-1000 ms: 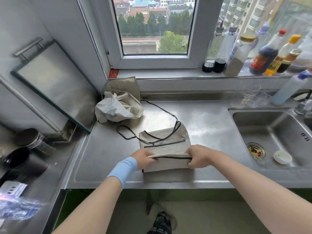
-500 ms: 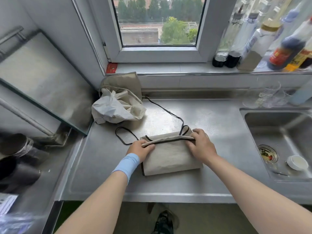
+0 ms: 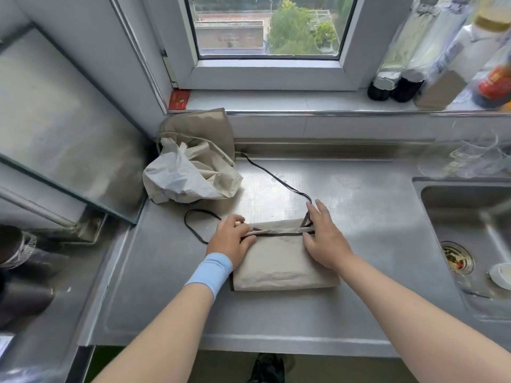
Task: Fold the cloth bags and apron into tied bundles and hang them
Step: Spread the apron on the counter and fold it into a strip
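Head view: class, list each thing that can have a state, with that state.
apron: folded flat, untied.
black strings: loose on the counter.
cloth bags: crumpled, unfolded.
left hand: grips apron's folded edge.
right hand: flat, pressing the apron.
window: closed.

Daylight comes in through a white-framed window [image 3: 265, 26] straight beyond the left hand [image 3: 229, 239] and right hand [image 3: 323, 239], with treetops and a low roof outside. Its pale windowsill [image 3: 276, 102] meets a grey wall [image 3: 83, 37] at a corner out past the left hand. Under both hands lies a stainless steel counter [image 3: 359, 189], dimpled in the middle and bright with window light. A steel sink [image 3: 464, 214] is sunk into it off to the right of the right hand. A glass-edged panel [image 3: 55, 120] stands well left of the left hand. Nearer than the hands, below the counter's edge, shows a dull floor [image 3: 226, 369].
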### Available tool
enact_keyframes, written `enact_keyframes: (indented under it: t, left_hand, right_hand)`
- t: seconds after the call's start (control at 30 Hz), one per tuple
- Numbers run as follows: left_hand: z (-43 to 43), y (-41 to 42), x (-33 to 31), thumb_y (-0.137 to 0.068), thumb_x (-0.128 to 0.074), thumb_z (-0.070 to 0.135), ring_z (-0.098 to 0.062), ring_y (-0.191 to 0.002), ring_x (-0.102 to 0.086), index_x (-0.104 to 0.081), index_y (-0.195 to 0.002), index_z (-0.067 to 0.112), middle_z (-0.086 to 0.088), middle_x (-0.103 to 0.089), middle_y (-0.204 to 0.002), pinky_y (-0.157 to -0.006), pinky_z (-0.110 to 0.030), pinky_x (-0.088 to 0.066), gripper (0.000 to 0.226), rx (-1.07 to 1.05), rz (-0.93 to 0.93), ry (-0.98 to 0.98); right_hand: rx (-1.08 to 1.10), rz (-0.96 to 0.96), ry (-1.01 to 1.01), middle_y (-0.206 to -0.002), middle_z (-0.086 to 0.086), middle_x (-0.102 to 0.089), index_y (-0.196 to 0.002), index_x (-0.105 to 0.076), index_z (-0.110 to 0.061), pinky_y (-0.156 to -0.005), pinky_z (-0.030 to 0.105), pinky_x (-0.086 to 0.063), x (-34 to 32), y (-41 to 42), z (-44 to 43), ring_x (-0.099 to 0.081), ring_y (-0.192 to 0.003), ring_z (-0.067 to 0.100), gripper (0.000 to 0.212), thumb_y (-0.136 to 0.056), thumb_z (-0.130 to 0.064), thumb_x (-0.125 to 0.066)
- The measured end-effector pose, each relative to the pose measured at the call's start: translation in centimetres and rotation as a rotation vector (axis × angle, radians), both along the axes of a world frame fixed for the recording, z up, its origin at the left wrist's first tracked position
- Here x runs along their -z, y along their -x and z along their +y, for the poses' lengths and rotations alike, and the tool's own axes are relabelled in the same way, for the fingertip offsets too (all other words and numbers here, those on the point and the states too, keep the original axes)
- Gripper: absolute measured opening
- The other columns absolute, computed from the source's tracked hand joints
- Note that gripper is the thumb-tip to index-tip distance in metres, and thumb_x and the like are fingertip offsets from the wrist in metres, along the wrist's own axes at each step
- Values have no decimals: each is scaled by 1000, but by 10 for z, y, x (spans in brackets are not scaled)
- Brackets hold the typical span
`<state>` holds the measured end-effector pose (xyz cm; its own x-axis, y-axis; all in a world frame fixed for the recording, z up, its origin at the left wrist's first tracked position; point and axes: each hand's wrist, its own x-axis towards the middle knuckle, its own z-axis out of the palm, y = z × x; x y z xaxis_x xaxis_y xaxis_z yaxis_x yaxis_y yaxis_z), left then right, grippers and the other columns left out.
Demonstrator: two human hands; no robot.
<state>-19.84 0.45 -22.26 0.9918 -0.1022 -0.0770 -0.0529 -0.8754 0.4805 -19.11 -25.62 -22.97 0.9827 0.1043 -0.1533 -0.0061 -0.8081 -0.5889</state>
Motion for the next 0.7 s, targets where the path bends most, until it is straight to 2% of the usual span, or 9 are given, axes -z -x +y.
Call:
enact_keyframes:
  t: [0.03, 0.13, 0.2, 0.27, 0.33, 0.4, 0.5, 0.63, 0.7]
  left_hand:
    - [0, -1, 0, -88, -63, 39, -20, -111, -47, -68, -90, 20, 6, -54, -118, -89, -31, -43, 19, -25, 20, 32]
    - [-4, -9, -2, -91, -58, 40, -25, -98, -52, -61, -84, 17, 0, -60, -96, -75, -29, -35, 24, -118, 35, 2]
    - [-9, -16, -6, -91, -58, 39, -26, -95, -52, -61, -85, 14, -4, -62, -91, -71, -30, -33, 26, -195, 39, -17]
    - [-12, -20, -5, -91, -59, 38, -26, -99, -51, -63, -91, 15, -4, -62, -96, -75, -30, -36, 23, -217, 65, -33]
    - [-18, -22, -4, -88, -63, 34, -26, -106, -49, -60, -105, 20, -2, -59, -109, -83, -33, -40, 22, -191, 48, -132]
    - [-31, -15, -4, -79, -71, 29, -25, -108, -51, -57, -115, 24, 0, -56, -118, -88, -35, -40, 38, -137, -57, -277]
    - [-56, 4, -1, -66, -75, 26, -23, -100, -57, -60, -108, 27, 1, -60, -113, -86, -35, -36, 45, 29, -210, -256]
    - [-64, 23, 15, -84, -48, 41, -25, -110, -56, -61, -106, 31, 0, -57, -121, -94, -38, -35, 28, 200, -178, -248]
    - [-62, 28, 19, -88, -29, 52, -26, -132, -40, -55, -123, 33, -1, -45, -142, -107, -46, -28, 48, 251, -31, -310]
  right_hand:
    - [72, -50, -44, -157, 7, -22, -149, -35, -15, -109, 32, -37, 2, -2, -1, -38, -136, 21, 65, -89, -16, -58]
    - [140, -84, -49, -123, 8, -53, -127, -61, -9, -104, 29, -36, 6, -10, -6, -49, -120, 28, 39, -88, -16, -64]
    - [118, -59, -11, -109, 5, -59, -115, -66, -12, -95, 27, -36, 4, -17, -7, -50, -112, 25, 26, -90, -20, -64]
    - [137, -39, 14, -104, 2, -62, -106, -68, -14, -90, 29, -38, 1, -24, -6, -50, -109, 23, 17, -92, -22, -62]
    - [164, -17, 51, -103, 0, -65, -104, -69, -16, -89, 31, -41, -2, -30, -3, -51, -110, 22, 16, -92, -20, -61]
    - [145, -17, 85, -105, -3, -69, -112, -69, -18, -91, 33, -44, -4, -32, 3, -52, -111, 21, 26, -89, -14, -58]
    - [87, -6, 12, -108, -4, -70, -122, -65, -21, -95, 32, -45, -3, -27, 13, -56, -109, 18, 41, -83, -11, -56]
    - [5, -54, -35, -125, -2, -56, -128, -58, -21, -92, 27, -42, 3, -24, 14, -60, -104, 17, 48, -83, -6, -58]
    - [27, -41, -19, -129, -1, -51, -124, -60, -20, -89, 25, -41, 3, -27, 11, -61, -101, 19, 42, -85, -5, -59]
